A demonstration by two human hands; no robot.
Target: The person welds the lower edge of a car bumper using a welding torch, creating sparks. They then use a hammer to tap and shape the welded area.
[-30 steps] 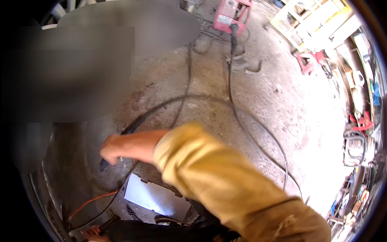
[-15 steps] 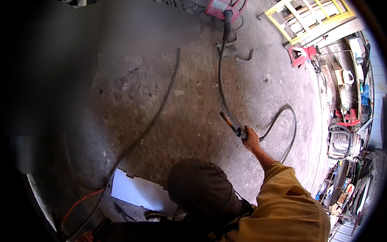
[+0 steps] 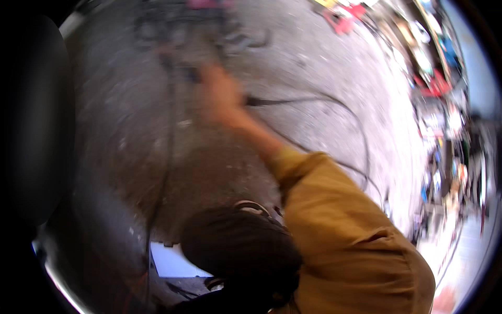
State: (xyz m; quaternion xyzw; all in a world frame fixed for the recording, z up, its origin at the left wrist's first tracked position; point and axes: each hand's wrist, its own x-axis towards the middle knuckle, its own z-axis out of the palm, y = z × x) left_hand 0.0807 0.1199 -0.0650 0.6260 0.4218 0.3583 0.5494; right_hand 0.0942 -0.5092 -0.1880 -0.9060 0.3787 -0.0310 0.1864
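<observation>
My right hand [image 3: 222, 97], smeared by motion, reaches far forward over the concrete floor with its fingers closed. It holds a welding clamp with a dark part [image 3: 192, 74] showing just ahead of the fingers; its jaws are too blurred to make out. A black cable [image 3: 319, 98] leaves the back of the hand and loops to the right. Blurred curved metal pieces [image 3: 248, 41] lie on the floor beyond the hand. The pink-red machine [image 3: 209, 3] is cut off at the top edge. My left hand is out of view.
A head in a dark cap [image 3: 235, 243] is below, beside my yellow-brown sleeve [image 3: 345, 220]. A white panel [image 3: 175, 261] lies at lower left. Another cable [image 3: 168, 141] runs along the floor at left. Red stands [image 3: 342, 18] and cluttered shelving [image 3: 426, 52] line the right.
My right hand has swung forward and left with the clamp, toward the curved metal pieces. The view has shifted, and my left hand has left the lower left edge.
</observation>
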